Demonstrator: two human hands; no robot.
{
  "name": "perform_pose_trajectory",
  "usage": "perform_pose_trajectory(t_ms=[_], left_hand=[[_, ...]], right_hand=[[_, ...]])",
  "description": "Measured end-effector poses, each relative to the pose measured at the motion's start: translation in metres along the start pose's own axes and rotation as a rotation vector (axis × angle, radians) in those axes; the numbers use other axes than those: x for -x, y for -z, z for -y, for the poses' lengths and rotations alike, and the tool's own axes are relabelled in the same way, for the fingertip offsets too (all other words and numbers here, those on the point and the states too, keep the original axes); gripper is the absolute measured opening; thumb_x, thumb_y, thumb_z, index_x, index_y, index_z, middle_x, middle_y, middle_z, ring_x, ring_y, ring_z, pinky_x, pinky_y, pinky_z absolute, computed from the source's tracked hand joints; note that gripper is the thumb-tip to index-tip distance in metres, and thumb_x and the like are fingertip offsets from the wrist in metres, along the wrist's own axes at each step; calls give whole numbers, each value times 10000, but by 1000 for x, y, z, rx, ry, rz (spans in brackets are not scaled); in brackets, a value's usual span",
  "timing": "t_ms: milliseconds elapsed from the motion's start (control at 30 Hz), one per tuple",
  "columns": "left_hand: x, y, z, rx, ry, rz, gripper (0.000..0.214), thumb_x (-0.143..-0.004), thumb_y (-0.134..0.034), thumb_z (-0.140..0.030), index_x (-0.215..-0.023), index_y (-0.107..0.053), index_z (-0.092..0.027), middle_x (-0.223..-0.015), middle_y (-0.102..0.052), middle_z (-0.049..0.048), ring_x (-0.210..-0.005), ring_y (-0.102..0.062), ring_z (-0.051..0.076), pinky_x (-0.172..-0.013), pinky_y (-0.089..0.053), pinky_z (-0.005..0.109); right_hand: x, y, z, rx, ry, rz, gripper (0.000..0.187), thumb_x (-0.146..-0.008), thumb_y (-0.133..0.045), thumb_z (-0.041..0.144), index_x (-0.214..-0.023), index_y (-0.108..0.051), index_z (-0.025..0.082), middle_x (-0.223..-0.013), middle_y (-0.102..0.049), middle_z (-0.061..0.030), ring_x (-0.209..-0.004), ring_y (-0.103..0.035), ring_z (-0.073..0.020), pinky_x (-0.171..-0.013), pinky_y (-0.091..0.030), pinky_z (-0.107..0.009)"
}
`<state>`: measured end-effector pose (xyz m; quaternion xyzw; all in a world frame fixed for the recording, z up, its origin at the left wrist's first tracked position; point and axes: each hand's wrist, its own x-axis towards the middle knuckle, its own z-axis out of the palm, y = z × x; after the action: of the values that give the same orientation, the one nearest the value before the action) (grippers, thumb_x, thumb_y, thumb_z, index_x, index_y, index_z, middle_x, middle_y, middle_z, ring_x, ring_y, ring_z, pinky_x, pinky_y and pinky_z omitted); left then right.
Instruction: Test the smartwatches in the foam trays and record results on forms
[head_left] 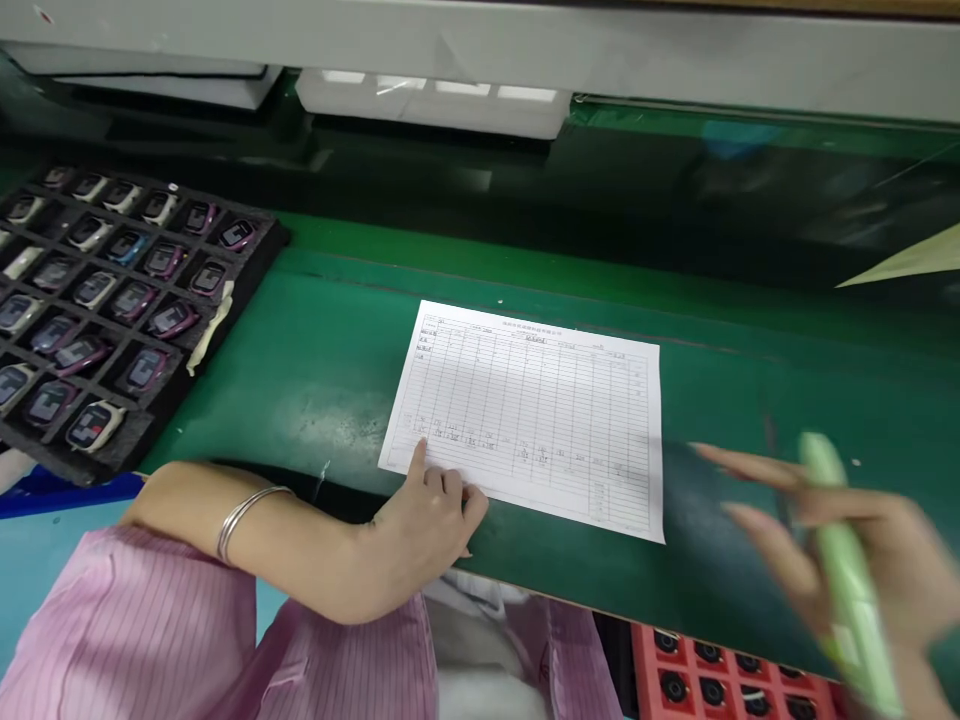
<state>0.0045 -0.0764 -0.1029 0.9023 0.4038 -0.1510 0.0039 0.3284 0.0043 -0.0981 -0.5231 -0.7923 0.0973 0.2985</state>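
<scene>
A white paper sheet printed with a fine ruled table (540, 400) lies at a slant on the green-topped desk (300, 340), near its front edge, with handwritten entries along its lower rows. The person's left hand (427, 520) rests at the sheet's lower left, index fingertip on the paper just beside those entries, the other fingers loosely bent; nothing can be seen in its grasp. The right hand (904, 550), apart from the sheet on its right, has a light green, thick-bodied pen or marker (847, 580) lodged among its fingers, with thumb and index tips spread apart. That hand is blurred, so which end writes, and whether it is uncapped, cannot be told.

The left hand's light contact is all that visibly steadies the sheet, so a push on its free right side could swivel or slide it. The cells are narrow and the figures tiny; a slip of the pointing finger could put a figure in the wrong column. If the ink is wet, that same fingertip might smear it. The pen, should the spread fingers lose it, could roll off the desk towards the red compartmented tray (651, 680) below.
</scene>
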Motion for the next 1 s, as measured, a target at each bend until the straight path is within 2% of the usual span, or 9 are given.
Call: perform_pose_trajectory(t_ms=[67, 167, 267, 333, 400, 467, 667, 900, 1000], left_hand=[[1, -3, -3, 7, 6, -12, 429, -909, -487, -493, -1026, -579, -90, -845, -662, 115, -757, -654, 245, -991, -418, 570], [4, -7, -8, 43, 32, -19, 347, -899, -514, -461, -898, -600, -125, -817, -657, 101, -733, -645, 242, -994, -401, 586], [6, -9, -13, 70, 56, -27, 235, -882, -551, -365, -892, -619, -141, -801, -655, 78, -714, -635, 232, -984, -404, 596], [8, -10, -15, 63, 53, -31, 209, -875, -549, -325, -909, -639, -139, -783, -654, 69, -711, -628, 227, -985, -410, 596], [12, -8, -16, 27, 40, -27, 247, -871, -536, -321, -958, -651, -121, -788, -659, 84, -717, -624, 233, -985, -420, 592], [16, -2, -15, -14, 8, -3, 266, -867, -512, -284, -1011, -649, -108, -808, -663, 95, -717, -622, 236, -976, -438, 586], [24, 15, -8, -82, -74, 77, 288, -847, -429, -114, -1018, -656, -158, -828, -640, 56, -742, -619, 206, -948, -496, 532], [23, -18, -26, -80, 18, -18, 156, -819, -489, -200, -871, -633, -167, -816, -640, 64, -726, -617, 225, -988, -405, 633], [22, -22, -29, -51, 30, -19, 126, -812, -502, -196, -802, -624, -166, -754, -635, 51, -678, -608, 213, -984, -410, 621]], right_hand=[[-8, -30, 36, -170, 244, 134, 337, -924, -474, 588, -851, -422, 263, -889, -710, -125, -780, -704, -287, -599, -553, -398], [-16, -71, 77, -244, 460, 276, 583, -891, -324, 718, -944, -517, 171, -768, -638, -118, -644, -640, -242, -514, -519, -357], [-18, -99, 102, -231, 731, 291, 400, -995, -399, 468, -907, -572, 118, -657, -564, -60, -571, -553, -190, -498, -475, -325], [-19, -112, 110, -206, 835, 267, 219, -984, -485, 284, -925, -604, 110, -655, -567, -47, -582, -541, -174, -511, -467, -310], [-22, -120, 113, -217, 842, 233, 145, -952, -538, 219, -997, -615, 104, -725, -612, -66, -651, -572, -180, -550, -487, -309], [-25, -126, 113, -247, 807, 233, 232, -945, -557, 253, -1097, -595, 82, -834, -646, -105, -746, -598, -204, -601, -509, -328], [-29, -135, 113, -144, 873, 340, 293, -954, -527, 205, -1192, -562, 39, -939, -648, -140, -781, -576, -234, -622, -456, -356], [-26, -135, 114, -44, 901, 364, 261, -950, -496, 130, -1192, -581, 80, -965, -645, -129, -789, -557, -233, -658, -420, -359], [-25, -132, 115, -16, 907, 357, 246, -955, -500, 150, -1175, -588, 84, -959, -649, -127, -801, -555, -227, -667, -418, -354]])
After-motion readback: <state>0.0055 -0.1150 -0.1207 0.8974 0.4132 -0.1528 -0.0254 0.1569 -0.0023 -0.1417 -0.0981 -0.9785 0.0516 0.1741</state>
